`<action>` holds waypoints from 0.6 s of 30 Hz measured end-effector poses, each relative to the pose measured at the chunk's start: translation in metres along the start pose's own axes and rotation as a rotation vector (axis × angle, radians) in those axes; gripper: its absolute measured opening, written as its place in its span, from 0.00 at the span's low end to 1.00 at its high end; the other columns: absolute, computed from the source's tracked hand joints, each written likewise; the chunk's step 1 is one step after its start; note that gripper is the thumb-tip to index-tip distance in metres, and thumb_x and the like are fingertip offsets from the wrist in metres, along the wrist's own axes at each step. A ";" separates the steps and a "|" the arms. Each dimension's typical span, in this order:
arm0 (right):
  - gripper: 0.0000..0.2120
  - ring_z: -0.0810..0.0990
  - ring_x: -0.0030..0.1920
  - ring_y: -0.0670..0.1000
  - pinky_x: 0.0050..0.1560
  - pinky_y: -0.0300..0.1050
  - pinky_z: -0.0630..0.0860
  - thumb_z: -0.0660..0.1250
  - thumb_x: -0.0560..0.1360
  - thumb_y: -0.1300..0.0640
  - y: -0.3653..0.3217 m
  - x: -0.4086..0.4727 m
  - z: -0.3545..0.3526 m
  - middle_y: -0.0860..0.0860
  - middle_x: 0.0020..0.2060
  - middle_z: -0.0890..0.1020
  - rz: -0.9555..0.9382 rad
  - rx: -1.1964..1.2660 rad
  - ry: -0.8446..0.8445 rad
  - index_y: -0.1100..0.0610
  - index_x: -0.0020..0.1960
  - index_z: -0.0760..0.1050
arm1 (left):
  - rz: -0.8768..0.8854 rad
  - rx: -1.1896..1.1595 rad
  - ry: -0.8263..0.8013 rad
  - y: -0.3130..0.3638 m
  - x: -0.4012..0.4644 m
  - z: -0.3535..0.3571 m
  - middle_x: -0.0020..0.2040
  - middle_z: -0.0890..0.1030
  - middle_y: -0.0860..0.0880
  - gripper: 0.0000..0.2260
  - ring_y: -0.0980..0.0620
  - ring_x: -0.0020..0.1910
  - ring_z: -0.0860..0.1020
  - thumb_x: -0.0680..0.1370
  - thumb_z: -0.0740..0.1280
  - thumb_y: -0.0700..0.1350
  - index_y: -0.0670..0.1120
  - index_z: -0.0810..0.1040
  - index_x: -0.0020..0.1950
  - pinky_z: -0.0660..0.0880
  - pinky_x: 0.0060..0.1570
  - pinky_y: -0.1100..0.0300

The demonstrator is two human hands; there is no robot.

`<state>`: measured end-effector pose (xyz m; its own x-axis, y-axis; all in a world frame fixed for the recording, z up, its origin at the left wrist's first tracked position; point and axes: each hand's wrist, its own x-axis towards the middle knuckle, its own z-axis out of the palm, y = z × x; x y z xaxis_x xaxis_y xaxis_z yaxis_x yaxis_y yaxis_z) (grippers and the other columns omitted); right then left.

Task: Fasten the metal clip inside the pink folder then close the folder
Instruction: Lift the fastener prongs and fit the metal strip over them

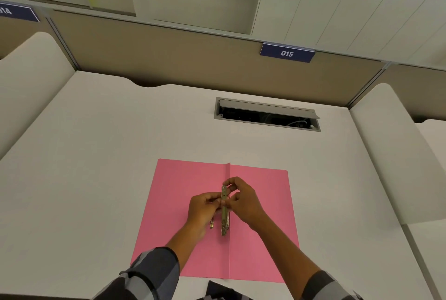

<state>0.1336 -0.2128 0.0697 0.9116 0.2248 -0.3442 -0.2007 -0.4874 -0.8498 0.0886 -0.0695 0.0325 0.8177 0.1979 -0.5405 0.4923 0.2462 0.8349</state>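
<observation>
The pink folder (169,203) lies open and flat on the white desk, its centre crease running away from me. A long metal clip (225,217) lies along that crease, brass-coloured, with punched holes at its far end. My left hand (202,210) pinches the clip's middle from the left. My right hand (243,199) pinches it from the right, with a finger curled over its far end. A second short metal piece (211,223) shows just below my left hand.
The white desk (108,155) has an open cable hatch (266,115) at the back right. Padded side partitions (395,150) flank the desk. A brown back panel carries a blue "015" label (287,53). Dark fabric (217,291) lies at the near edge.
</observation>
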 end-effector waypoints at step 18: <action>0.21 0.81 0.37 0.54 0.47 0.66 0.85 0.78 0.71 0.71 0.005 0.000 0.002 0.56 0.50 0.83 0.011 -0.002 -0.013 0.55 0.58 0.79 | -0.020 -0.012 -0.039 0.001 -0.001 0.001 0.40 0.91 0.50 0.17 0.50 0.37 0.90 0.80 0.69 0.27 0.47 0.90 0.48 0.84 0.36 0.65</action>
<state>0.1319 -0.2135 0.0649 0.9043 0.2306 -0.3592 -0.2102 -0.4918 -0.8449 0.0885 -0.0705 0.0335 0.8189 0.1562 -0.5523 0.5050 0.2610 0.8227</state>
